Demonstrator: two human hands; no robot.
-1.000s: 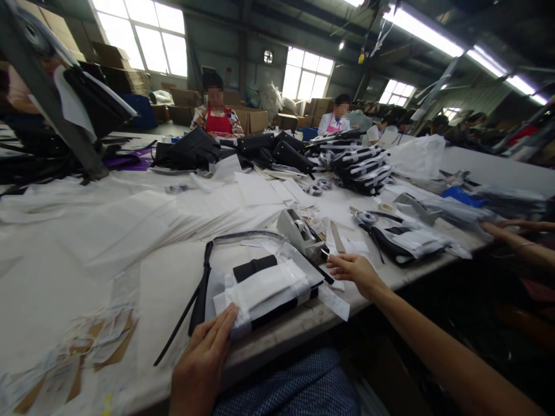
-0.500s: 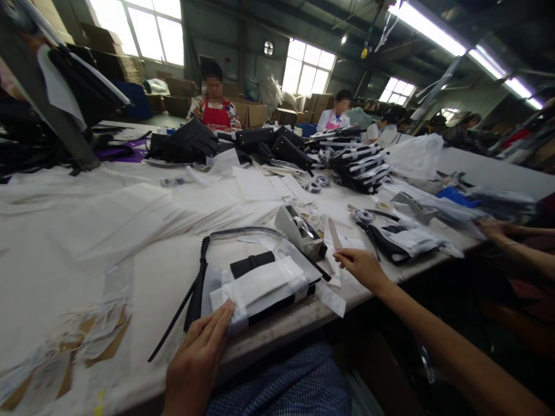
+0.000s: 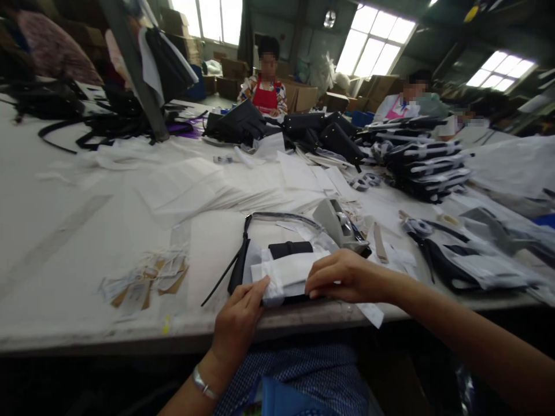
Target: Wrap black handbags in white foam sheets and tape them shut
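Note:
A black handbag lies in front of me, with a white paper wrap around its body and a black flap or strap piece showing above. My left hand rests on the wrap's left end, fingers stretched out over it. At the wrap's right side my right hand is closed, fingers bent and pinching its lower edge; the fingertips are partly hidden. Behind the bag stands a grey tape dispenser. A flat beige strip lies to its right.
Tags with strings lie to the left. White sheets spread across the table. A second wrapped bag lies right; stacked wrapped bags stand behind. A post rises at left. Co-workers sit opposite.
My right hand has left the beige strip, which lies on the table, and moved left onto the wrap. My left hand stays on the bag. The view has swung left.

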